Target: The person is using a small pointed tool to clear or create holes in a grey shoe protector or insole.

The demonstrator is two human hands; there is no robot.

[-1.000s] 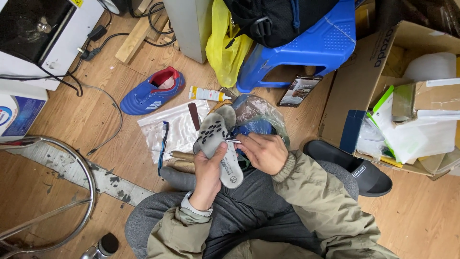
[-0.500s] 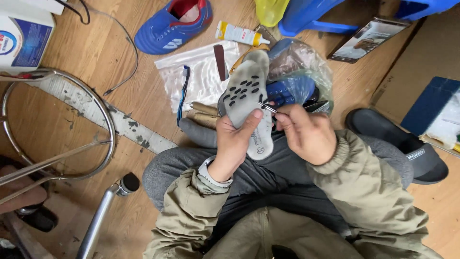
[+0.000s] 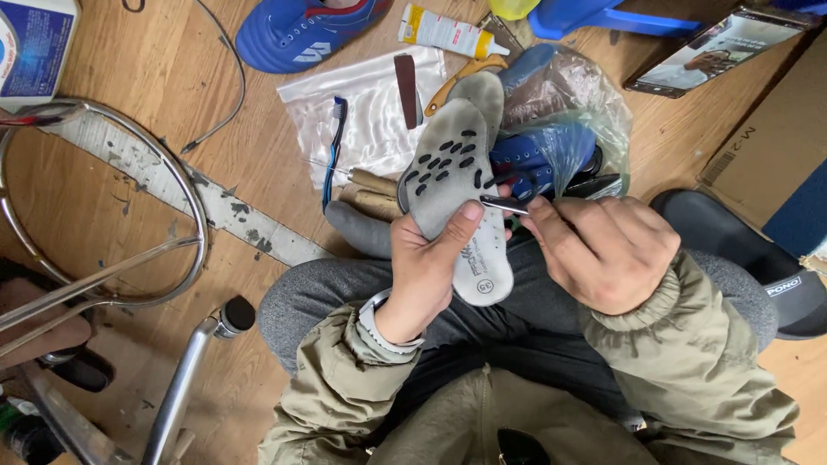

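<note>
My left hand (image 3: pixel 428 263) grips a grey shoe insole (image 3: pixel 450 176) with black dots, held upright over my lap, thumb across its face. A second insole (image 3: pixel 485 93) shows behind it. My right hand (image 3: pixel 603 250) is closed on a small metal tool (image 3: pixel 504 203), likely scissors, whose tip touches the insole's right edge. Just beyond lies a blue shoe (image 3: pixel 543 155) partly inside a clear plastic bag (image 3: pixel 577 95).
On the wooden floor lie another blue shoe (image 3: pixel 301 30), a clear zip bag (image 3: pixel 370 112) with a toothbrush (image 3: pixel 332 151), a glue tube (image 3: pixel 444 33), a phone (image 3: pixel 698 53), a black slipper (image 3: pixel 749 258), a cardboard box (image 3: pixel 775 138) and a chrome stool frame (image 3: pixel 112 224).
The view has moved closer and tilted down to my lap. Both hands stay on the insole, with the right hand's tool still at its edge.
</note>
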